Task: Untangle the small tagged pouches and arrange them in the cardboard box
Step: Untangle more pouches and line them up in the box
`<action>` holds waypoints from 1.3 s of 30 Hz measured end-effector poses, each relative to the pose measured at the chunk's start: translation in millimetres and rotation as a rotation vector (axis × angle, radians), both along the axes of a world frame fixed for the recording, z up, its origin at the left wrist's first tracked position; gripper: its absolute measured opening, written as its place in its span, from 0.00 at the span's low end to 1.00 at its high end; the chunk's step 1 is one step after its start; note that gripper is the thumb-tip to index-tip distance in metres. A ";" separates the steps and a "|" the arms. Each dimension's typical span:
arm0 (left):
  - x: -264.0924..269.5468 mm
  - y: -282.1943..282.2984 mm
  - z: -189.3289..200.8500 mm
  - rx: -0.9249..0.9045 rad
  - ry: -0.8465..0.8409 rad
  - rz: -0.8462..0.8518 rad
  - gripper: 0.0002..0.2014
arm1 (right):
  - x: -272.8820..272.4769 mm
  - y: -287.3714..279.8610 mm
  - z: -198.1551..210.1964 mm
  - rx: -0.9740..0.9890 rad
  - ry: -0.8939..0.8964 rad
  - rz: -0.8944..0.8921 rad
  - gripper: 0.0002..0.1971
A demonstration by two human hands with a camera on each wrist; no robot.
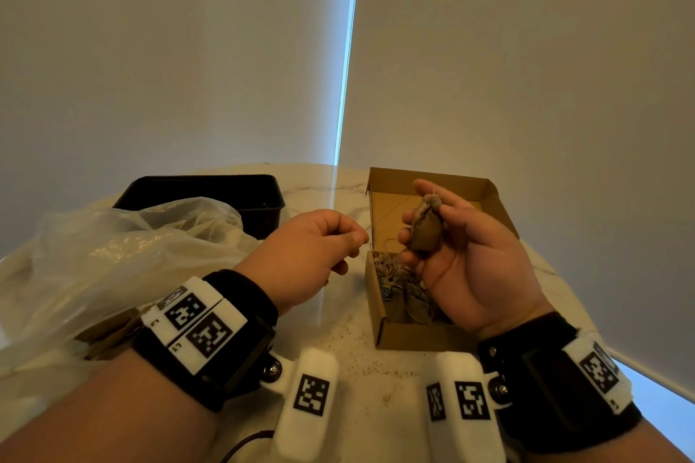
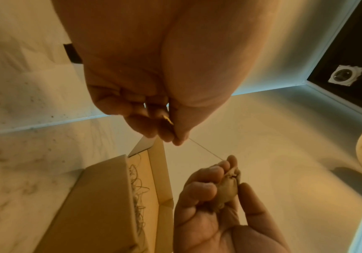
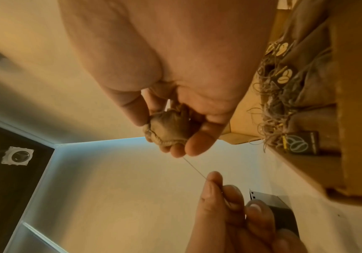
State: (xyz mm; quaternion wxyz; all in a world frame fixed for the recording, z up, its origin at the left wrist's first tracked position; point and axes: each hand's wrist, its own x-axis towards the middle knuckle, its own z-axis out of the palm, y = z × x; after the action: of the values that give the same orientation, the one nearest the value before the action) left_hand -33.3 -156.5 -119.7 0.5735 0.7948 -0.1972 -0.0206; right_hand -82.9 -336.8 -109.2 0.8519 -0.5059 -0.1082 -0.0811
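My right hand [image 1: 432,225] holds a small brown burlap pouch [image 1: 425,225] upright above the open cardboard box [image 1: 413,338], fingers and thumb curled round it. From the pouch [image 2: 227,190] a thin string [image 2: 206,150] runs taut to my left hand [image 1: 357,237], which pinches it between thumb and forefinger left of the box. The right wrist view shows the same pouch [image 3: 167,130] and string [image 3: 194,167]. Inside the box [image 3: 349,154] lie several pouches [image 1: 410,297] with dark tags [image 3: 301,143] and tangled strings [image 3: 269,102].
A black plastic tray [image 1: 203,195] stands at the back left of the round marble table [image 1: 357,361]. A crumpled clear plastic bag [image 1: 113,256] lies in front of the tray, under my left forearm. Window blinds rise just behind the table.
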 end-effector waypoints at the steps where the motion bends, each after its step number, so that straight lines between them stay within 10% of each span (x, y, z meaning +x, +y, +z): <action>1: 0.2 -0.2 -0.3 0.008 -0.002 0.004 0.07 | 0.4 -1.0 -0.6 -0.001 0.002 -0.018 0.18; 39: 3.2 2.4 -4.5 0.233 -0.111 0.050 0.02 | 3.7 -0.5 -6.9 -0.125 -0.003 -0.092 0.18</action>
State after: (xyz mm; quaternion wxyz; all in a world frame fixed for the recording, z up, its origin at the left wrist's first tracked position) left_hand -30.1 -154.1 -124.1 0.4657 0.8607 -0.2051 0.0149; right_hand -79.3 -337.3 -116.1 0.8140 -0.5624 -0.0910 -0.1138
